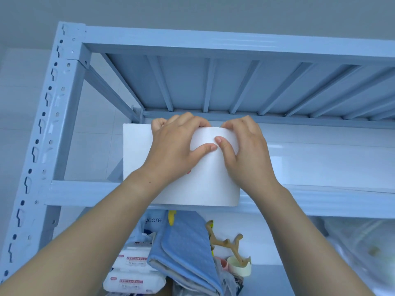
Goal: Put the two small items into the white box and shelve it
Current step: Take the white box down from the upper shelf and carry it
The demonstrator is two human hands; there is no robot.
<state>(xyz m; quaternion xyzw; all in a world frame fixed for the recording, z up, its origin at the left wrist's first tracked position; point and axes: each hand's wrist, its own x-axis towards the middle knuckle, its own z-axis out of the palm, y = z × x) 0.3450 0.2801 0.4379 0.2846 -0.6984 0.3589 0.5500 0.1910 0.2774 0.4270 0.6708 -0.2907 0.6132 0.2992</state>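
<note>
Pale grey wall fills the top of the view, and in front of it stands a light blue-grey metal shelving rack (70,129), its slotted left upright running down the left edge and its right side cut off by the frame. One ribbed shelf underside (235,82) spans overhead; below it the white box (198,184) sits on the next shelf board (320,201), its near edge overhanging the front rail slightly. Both bare hands rest on the box's top near its back edge: the left hand (175,146) and the right hand (245,146) lie side by side, fingers curled over the far rim and hidden there, thumbs almost meeting on the lid. Whatever is inside cannot be seen. A small red mark peeks out beside the left wrist. Lower down, partly hidden by the forearms, lie a folded blue cloth (188,248), two wipe packs (130,272), a cream cup (239,267) holding a wooden piece, and blurred clear plastic at right.
</note>
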